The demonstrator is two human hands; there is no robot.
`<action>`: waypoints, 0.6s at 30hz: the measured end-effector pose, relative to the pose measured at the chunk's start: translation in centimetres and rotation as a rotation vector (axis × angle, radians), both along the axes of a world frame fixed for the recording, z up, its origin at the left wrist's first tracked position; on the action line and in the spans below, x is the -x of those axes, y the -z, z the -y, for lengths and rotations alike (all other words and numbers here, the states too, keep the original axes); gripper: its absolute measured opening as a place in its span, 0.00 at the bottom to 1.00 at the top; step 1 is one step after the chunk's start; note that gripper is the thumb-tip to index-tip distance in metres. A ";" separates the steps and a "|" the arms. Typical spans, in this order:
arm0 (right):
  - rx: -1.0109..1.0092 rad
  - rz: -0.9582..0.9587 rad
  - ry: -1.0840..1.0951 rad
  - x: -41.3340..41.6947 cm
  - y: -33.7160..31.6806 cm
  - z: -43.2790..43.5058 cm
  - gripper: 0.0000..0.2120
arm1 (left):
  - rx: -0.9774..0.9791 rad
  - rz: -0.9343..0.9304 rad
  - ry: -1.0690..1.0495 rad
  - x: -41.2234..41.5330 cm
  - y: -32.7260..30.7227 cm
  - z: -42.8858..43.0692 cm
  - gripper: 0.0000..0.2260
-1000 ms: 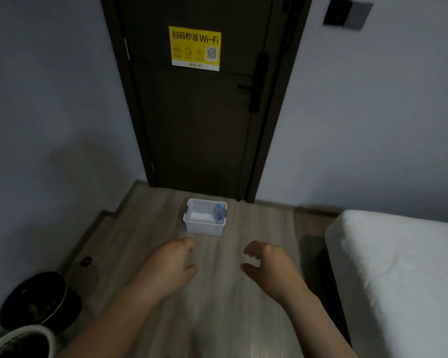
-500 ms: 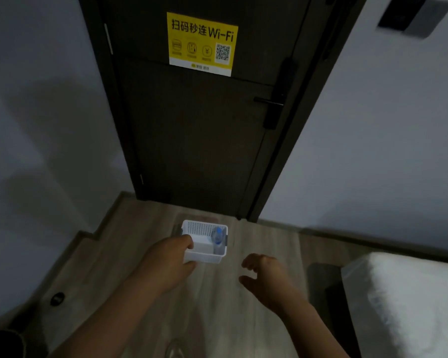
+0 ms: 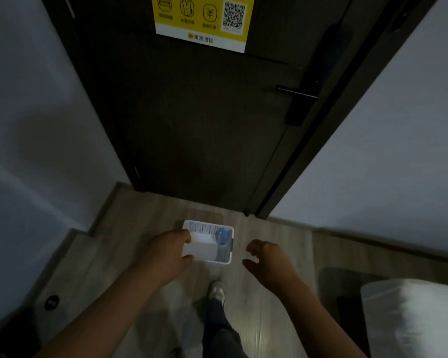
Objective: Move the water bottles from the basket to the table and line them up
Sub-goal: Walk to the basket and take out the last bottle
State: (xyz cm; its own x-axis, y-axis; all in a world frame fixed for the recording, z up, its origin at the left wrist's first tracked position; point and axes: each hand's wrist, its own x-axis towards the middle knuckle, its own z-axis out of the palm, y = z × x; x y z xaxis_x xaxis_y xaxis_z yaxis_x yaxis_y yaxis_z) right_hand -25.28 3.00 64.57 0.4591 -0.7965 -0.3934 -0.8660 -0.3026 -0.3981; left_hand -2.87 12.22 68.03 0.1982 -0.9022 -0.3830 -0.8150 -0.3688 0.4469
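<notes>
**Item 1.** White perforated plastic basket (image 3: 207, 224), rectangular, open-topped. Stood on the pale wood-plank floor (image 3: 130, 228) at its far edge, just before the dark door (image 3: 204, 125). Set low and out in the open, probably so both hands could come at it from above.

**Item 2.** Clear plastic water bottle with blue cap (image 3: 223, 241). Lay inside the basket against its right wall, cap toward the far right corner. Only one could be made out; the dim light may have hidden others. Not yet moved, and no table was in view.

**Item 3.** Left hand (image 3: 163, 254). Fingers curled, overlapping the basket's left rim. Whether it gripped the rim or merely hung above it could not be told.

**Item 4.** Right hand (image 3: 272, 262). Loosely curled, holding nothing, beside the basket's right wall and apart from it; apparently readied for the bottle side.

**Surroundings.** Yellow sticker with QR code (image 3: 202, 19) and black lever handle (image 3: 296, 92) on the door; white bed (image 3: 414, 319) at the floor's right edge; light shoe (image 3: 217, 290) just short of the basket; small black round fitting (image 3: 51, 302) near the left edge. Nothing lay between hands and basket.
</notes>
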 end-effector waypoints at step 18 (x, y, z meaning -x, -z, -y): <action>-0.179 -0.118 0.035 -7.0 17.2 20.9 0.17 | -0.155 0.051 -0.123 -7.5 18.3 17.2 0.18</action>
State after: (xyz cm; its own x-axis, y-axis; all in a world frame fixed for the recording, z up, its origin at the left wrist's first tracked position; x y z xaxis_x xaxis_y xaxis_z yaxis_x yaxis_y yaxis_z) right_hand -18.30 -17.86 47.32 0.3750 -0.7236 -0.5794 -0.9185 -0.2053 -0.3381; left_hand 4.66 -4.98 49.69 0.3262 -0.8010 -0.5020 -0.7797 -0.5283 0.3362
